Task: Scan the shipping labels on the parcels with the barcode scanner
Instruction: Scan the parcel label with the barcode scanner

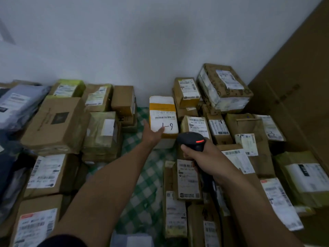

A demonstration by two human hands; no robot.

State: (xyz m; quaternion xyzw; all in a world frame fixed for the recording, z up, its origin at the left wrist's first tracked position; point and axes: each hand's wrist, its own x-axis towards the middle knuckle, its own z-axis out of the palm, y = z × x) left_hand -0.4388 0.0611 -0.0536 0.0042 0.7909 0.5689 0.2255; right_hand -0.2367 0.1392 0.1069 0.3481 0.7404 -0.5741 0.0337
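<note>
Many parcels (197, 124) around the white parcel (163, 106) seem left to scan; my left hand (153, 134) touches it, fingers (160, 130) straight, my right hand (204, 156) grips the scanner (193, 139).

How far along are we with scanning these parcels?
Done: nothing visible marks any parcel as scanned, so I cannot tell. In hand: the right hand grips the barcode scanner; the left hand touches the white parcel, barcode label facing up. Left: that label, plus the labelled cardboard parcels on both sides.
</note>
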